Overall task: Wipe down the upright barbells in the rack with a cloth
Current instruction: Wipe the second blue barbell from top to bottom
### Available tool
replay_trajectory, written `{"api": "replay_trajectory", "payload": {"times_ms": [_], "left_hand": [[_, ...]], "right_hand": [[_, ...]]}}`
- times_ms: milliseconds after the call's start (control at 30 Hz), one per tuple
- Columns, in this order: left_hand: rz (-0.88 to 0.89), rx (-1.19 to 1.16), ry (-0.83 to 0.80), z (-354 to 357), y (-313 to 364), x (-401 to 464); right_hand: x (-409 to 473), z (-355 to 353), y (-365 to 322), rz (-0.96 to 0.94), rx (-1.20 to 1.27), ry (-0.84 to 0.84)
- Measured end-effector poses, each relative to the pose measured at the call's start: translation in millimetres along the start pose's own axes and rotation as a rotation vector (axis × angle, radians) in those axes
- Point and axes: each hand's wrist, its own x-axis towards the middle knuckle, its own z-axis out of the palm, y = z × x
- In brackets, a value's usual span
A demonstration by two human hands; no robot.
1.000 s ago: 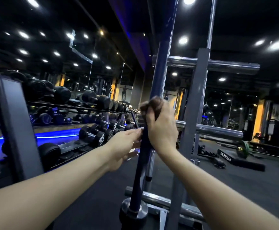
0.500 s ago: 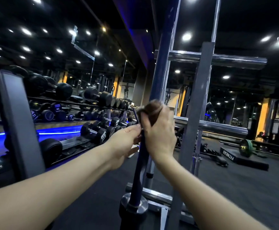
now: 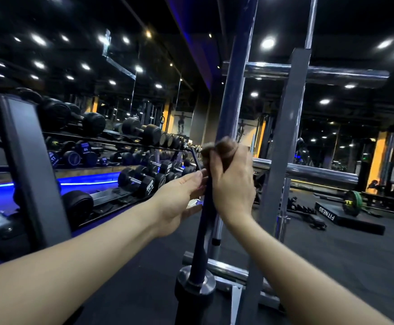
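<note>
A dark blue barbell (image 3: 234, 95) stands upright in the grey rack (image 3: 285, 141), its collar (image 3: 195, 281) near the floor. My right hand (image 3: 232, 184) grips the bar at mid height with a brown cloth (image 3: 219, 146) wrapped round it; the cloth bulges above my fingers. My left hand (image 3: 179, 198) reaches in from the left, its fingertips at the bar just below the cloth; the bar hides whether they curl round it. A chrome barbell (image 3: 312, 22) stands upright behind the rack post.
Chrome crossbars (image 3: 320, 72) span the rack. A long dumbbell rack (image 3: 111, 146) with a grey post (image 3: 32, 160) runs along the mirrored wall at left. On the black floor at right lie a loaded barbell (image 3: 350, 202) and a black box marked FITNESS (image 3: 346, 219).
My right hand with the cloth has slid slightly up the blue bar. The left hand stays at the bar just below it. The camera has tilted a little.
</note>
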Motion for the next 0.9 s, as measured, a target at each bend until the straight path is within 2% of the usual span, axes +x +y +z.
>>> {"api": "replay_trajectory", "payload": {"times_ms": [67, 133, 300, 433, 567, 667, 900], "left_hand": [[0.003, -0.029, 0.015, 0.7, -7.2, -3.4], [0.003, -0.042, 0.031, 3.2, -10.0, -9.5], [-0.013, -0.078, 0.018, 1.3, -7.4, -16.0], [-0.042, 0.056, 0.013, -8.3, -18.2, -19.8], [-0.051, 0.087, 0.033, -11.2, -37.2, -28.1], [-0.060, 0.075, 0.057, -7.3, -41.5, -35.6], [-0.096, 0.071, 0.050, -10.3, -46.7, -32.8]], "right_hand": [[-26.1, -1.3, 9.9, 0.023, -0.031, -0.093], [-24.1, -6.2, 8.8, 0.034, -0.054, -0.113], [38.8, -12.2, -23.2, -0.002, -0.026, 0.020], [16.4, -3.9, -11.4, -0.006, -0.017, 0.055], [-50.2, 6.9, 18.6, 0.059, -0.031, -0.086], [-54.0, -1.2, 21.0, 0.097, -0.086, -0.143], [5.0, -0.3, -7.3, 0.046, 0.009, 0.050]]}}
